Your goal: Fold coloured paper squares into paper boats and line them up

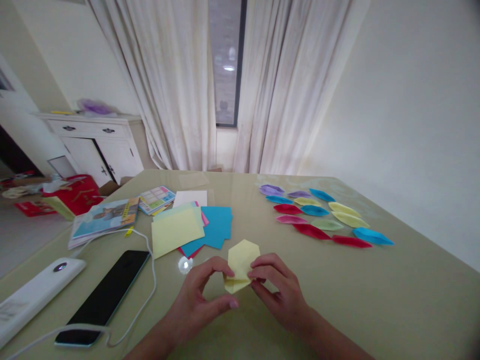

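A pale yellow sheet of folded paper (243, 256) is held up over the near middle of the table, its corners folded in and a flap along its lower edge. My right hand (282, 290) pinches its right side between thumb and fingers. At the left edge, the fingers of my left hand (200, 295) curl onto the paper, with the thumb tip just below the flap. Behind my left hand lies a stack of coloured sheets, a yellow sheet (178, 230) on top and blue sheets (213, 225) beside it.
Several folded paper boats (315, 210) in purple, blue, red, pink, green and yellow lie at the right. On the left are a black phone (107, 295), a white power bank (41, 285), a white cable (154, 280) and books (107, 217). A small clear disc (185, 265) sits by my left hand.
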Demonstrator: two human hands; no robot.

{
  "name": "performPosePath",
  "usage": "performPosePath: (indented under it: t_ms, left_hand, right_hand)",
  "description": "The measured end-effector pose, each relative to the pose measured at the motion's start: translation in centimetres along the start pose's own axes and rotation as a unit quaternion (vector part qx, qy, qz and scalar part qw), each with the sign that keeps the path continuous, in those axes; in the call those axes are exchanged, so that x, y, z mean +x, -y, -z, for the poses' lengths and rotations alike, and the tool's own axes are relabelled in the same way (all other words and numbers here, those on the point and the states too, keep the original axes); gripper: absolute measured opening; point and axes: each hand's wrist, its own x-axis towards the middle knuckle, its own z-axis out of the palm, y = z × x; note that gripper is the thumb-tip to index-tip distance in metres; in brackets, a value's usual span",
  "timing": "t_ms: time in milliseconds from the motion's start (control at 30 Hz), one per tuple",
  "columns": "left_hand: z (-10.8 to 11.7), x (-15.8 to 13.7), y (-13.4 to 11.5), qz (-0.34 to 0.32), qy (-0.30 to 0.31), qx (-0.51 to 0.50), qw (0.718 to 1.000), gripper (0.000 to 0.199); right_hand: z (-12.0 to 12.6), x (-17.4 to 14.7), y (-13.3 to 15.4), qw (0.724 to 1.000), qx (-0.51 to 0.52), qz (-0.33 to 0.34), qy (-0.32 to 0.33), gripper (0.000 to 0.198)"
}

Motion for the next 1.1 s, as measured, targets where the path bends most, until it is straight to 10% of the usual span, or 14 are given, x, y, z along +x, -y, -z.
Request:
performPosePath:
  t_ms: [400,600,1100]
  left_hand:
    - [-0.1,-0.4,0.4,-0.033,0.024,0.087,0.995,0.067]
    - [-0.2,0.4,-0.3,-0.096,0.053,0.169,0.979,0.051]
    - [-1.1,0.4,-0.9,-0.202,-0.005,0.245,0.948,0.02]
  right_hand:
    - [-0.2,-0.3,-0.1,0.999,0.032,-0.018,0.033,0.037]
    - [0.5,-0.2,0.6,0.994,0.001,-0.005,0.112,0.058]
    - [-0.8,-0.2,0.3,0.995,-0.006,-0.071,0.072,0.007]
